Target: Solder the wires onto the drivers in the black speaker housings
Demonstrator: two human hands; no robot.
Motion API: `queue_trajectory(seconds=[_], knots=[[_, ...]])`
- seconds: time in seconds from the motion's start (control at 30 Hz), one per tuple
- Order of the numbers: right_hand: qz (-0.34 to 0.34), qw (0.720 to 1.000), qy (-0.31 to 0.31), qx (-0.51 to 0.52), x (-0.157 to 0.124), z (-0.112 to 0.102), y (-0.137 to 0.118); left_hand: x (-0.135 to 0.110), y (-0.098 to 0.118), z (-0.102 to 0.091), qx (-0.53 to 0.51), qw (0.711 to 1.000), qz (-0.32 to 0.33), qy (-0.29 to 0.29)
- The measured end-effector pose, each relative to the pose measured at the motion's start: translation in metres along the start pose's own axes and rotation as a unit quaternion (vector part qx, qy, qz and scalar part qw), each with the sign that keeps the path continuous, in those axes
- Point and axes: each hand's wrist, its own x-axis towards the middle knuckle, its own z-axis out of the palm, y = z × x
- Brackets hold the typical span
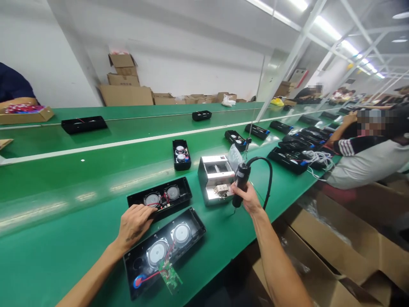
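My right hand (pixel 247 196) is wrapped round a black electric screwdriver (pixel 242 177), its bit pointing down and its cable looping off to the right. My left hand (pixel 136 224) rests with curled fingers on the near edge of a black speaker housing (pixel 162 194), which holds two round speakers and red wires. Nearer to me lies a second, larger-looking open speaker housing (pixel 137 260). Two pale speakers show in it, with a green circuit board (pixel 171 277) and a blue-and-red part at its near end. A silver metal screw feeder (pixel 217 170) stands just left of the screwdriver.
More black housings, one upright-lying (pixel 181 155) and one farther back (pixel 201 115), sit along the green bench (pixel 96 187). Co-workers (pixel 367 149) sit at the right beside several housings and white cables (pixel 319 158). Cardboard boxes (pixel 322 238) stand below the bench edge.
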Motion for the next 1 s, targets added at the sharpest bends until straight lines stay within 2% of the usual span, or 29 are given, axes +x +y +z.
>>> queue_trajectory(seconds=[0.07, 0.13, 0.23, 0.33, 0.4, 0.47, 0.57, 0.73, 0.87, 1.0], knots=[[-0.003, 0.999, -0.025, 0.026, -0.002, -0.001, -0.002, 0.001, 0.000, -0.001, 0.011, 1.000, 0.017, 0.016], [-0.013, 0.998, -0.023, 0.051, -0.004, 0.002, -0.005, 0.003, 0.000, -0.004, 0.017, 0.999, 0.030, 0.027], [-0.050, 0.994, 0.029, 0.096, -0.005, 0.010, -0.016, 0.007, 0.000, -0.007, 0.018, 0.999, 0.035, 0.026], [-0.113, 0.978, 0.094, 0.150, -0.001, 0.021, -0.036, 0.007, -0.002, -0.006, 0.019, 0.999, 0.030, 0.020], [-0.153, 0.966, 0.111, 0.175, 0.003, 0.030, -0.048, 0.006, -0.004, -0.003, 0.022, 0.999, 0.026, 0.020], [-0.172, 0.964, 0.102, 0.176, 0.007, 0.040, -0.056, 0.004, -0.005, -0.001, 0.025, 0.999, 0.023, 0.019], [-0.157, 0.975, 0.069, 0.143, 0.012, 0.051, -0.059, 0.003, -0.007, 0.001, 0.025, 0.999, 0.024, 0.017], [-0.123, 0.986, -0.014, 0.115, 0.005, 0.055, -0.064, 0.006, -0.004, -0.001, 0.017, 0.999, 0.030, 0.028], [-0.106, 0.967, -0.059, 0.222, -0.013, 0.073, -0.077, 0.009, 0.001, -0.004, 0.003, 0.999, 0.027, 0.029], [-0.139, 0.935, -0.053, 0.321, -0.026, 0.114, -0.084, 0.008, 0.002, 0.000, 0.015, 1.000, 0.012, 0.015]])
